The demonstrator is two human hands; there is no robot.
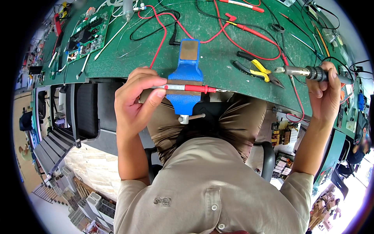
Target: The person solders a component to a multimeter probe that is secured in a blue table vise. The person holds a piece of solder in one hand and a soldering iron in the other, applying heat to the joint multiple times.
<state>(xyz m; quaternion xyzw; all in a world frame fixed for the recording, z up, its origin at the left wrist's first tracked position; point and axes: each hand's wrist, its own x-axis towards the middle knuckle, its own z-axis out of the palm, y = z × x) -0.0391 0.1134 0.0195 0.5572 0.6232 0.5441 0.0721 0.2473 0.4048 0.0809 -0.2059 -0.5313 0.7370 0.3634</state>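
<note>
Red test probe (190,88): lay level across the blue vise (188,74), between its brown-faced jaws as seen from above; whether these clamped it, I could not tell. Its grey end was on the left, its bare metal tip on the right.
Left hand (136,93): pinched the grey end between thumb and fingers, just left of the vise.
Right hand (325,85): was closed around the dark handle of a soldering iron (297,71), at the right side of the green desk (222,58).
Iron's tip: pointed left, well apart from the red test probe.
Vise's place: the near edge of the desk, in front of the person's lap, with a metal crossbar at its lower end.
Pliers (259,71): black and yellow, lay on the desk near the iron's tip.
Second red probe (255,33): lay farther back, beyond the pliers.
Circuit board (87,33): sat at the far left.
</note>
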